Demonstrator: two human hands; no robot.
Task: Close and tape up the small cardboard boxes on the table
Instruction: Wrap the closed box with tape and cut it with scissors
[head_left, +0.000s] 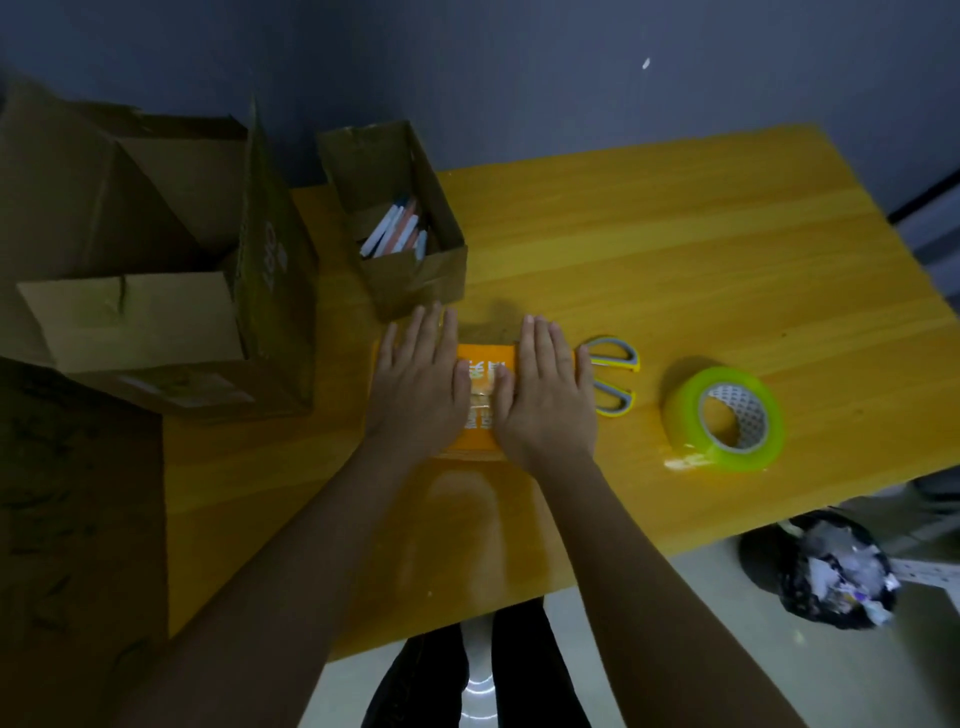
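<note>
Both palms flat, fingers straight: left hand (415, 374) and right hand (545, 389) press the orange box (480, 387) at bench (675, 249) centre — likely smoothing tape. Scissors (613, 376) and tape roll (724, 418) parked at three o'clock — within reach.

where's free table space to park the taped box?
Bare table beyond the scissors and tape roll, out to the far right corner. Another patch in front of the orange box, between the forearms. Crowded on the left: big carton and pen box flank the left hand.
</note>
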